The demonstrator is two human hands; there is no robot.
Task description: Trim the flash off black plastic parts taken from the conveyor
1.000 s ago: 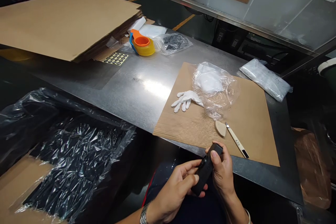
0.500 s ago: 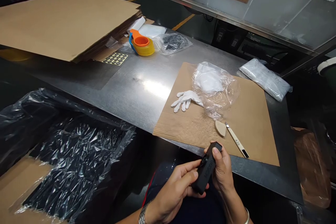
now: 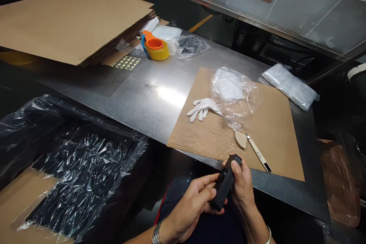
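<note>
A black oblong block (image 3: 224, 187) with raised lettering and a round recess on one side is held tilted over my lap, just off the table's front edge. My left hand (image 3: 197, 204) grips its lower end between thumb and fingers. Around the upper end, my right hand (image 3: 243, 179) is closed with the thumb on the near face. Beyond the hands, a beige wedge-shaped piece (image 3: 240, 140) and a craft knife (image 3: 259, 153) marked A26 lie on a flat cardboard sheet (image 3: 274, 122). A white glove (image 3: 204, 108) rests there too, beside a clear plastic bag (image 3: 231, 87) with white contents.
Stacked cardboard sheets (image 3: 74, 23) cover the metal table's (image 3: 137, 99) left end. Near them are an orange tape dispenser (image 3: 156, 45), a sticker sheet (image 3: 126, 63) and a clear bag (image 3: 190, 45). Plastic-wrapped black items (image 3: 82, 179) sit lower left; a plastic packet (image 3: 290, 85) lies right.
Both hands keep the same hold on the black block. The view has shifted very slightly; nothing on the table has moved.
</note>
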